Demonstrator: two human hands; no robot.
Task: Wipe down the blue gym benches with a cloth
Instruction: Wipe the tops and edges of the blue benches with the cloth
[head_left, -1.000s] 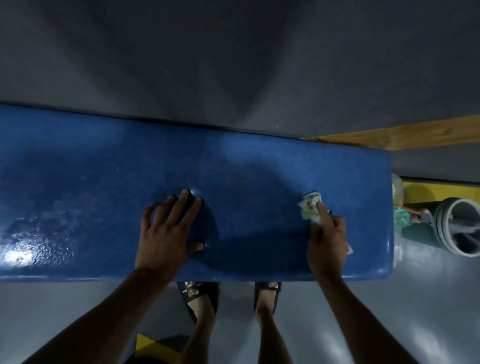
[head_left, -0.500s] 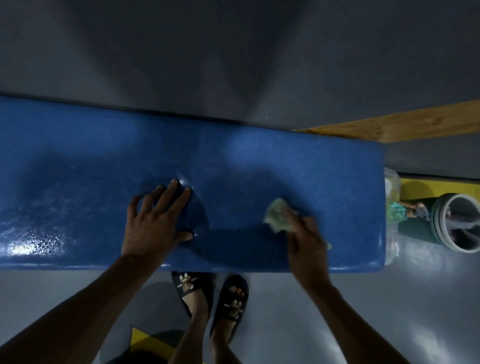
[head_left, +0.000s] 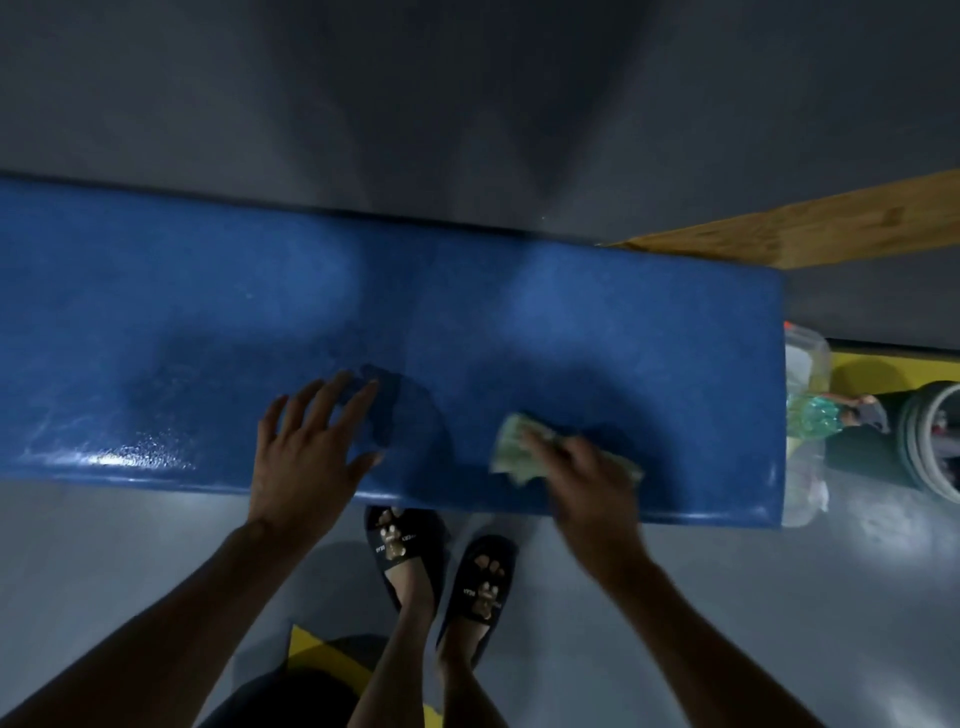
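With the right hand bunched around the cloth near the bench's front edge and the left hand spread flat beside it, the far edge risks being missed.

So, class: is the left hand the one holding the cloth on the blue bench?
No, the left hand lies flat with fingers spread on the blue bench, while the right hand grips the cloth.
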